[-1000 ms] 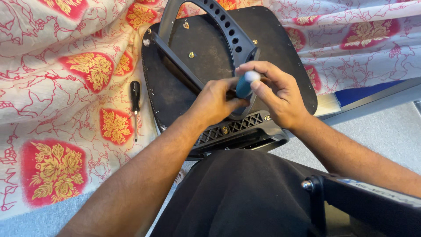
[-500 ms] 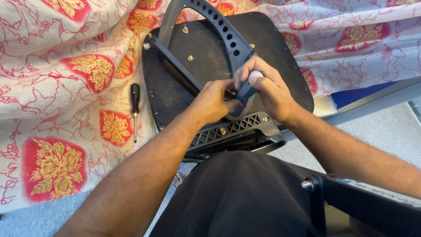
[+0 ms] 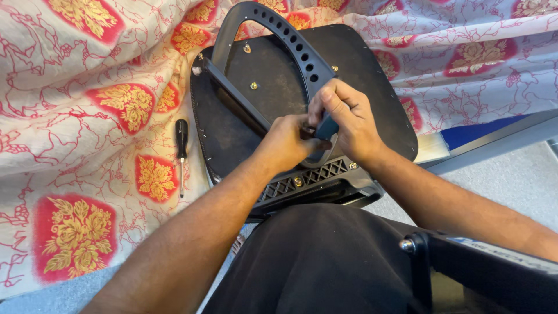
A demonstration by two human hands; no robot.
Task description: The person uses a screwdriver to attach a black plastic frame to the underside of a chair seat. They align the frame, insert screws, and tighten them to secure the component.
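Note:
An upturned black chair seat point(image 3: 372, 75) lies on a patterned cloth, with a grey perforated armrest frame point(image 3: 285, 32) arching over it. My right hand point(image 3: 346, 119) is closed around a blue-handled screwdriver point(image 3: 326, 128), pointed down at the seat near its front edge. My left hand point(image 3: 285, 139) sits right beside it, fingers bent at the tool's lower end; what they pinch is hidden. Brass bolts point(image 3: 254, 85) show on the seat's underside.
A second screwdriver with a black handle point(image 3: 182, 139) lies on the white and red floral cloth point(image 3: 87, 116) left of the seat. A dark metal frame part point(image 3: 465, 261) is at the lower right, grey floor point(image 3: 523, 174) beyond it.
Both hands have shifted slightly up and left over the seat. The right hand has closed further over the blue handle, hiding its white end cap.

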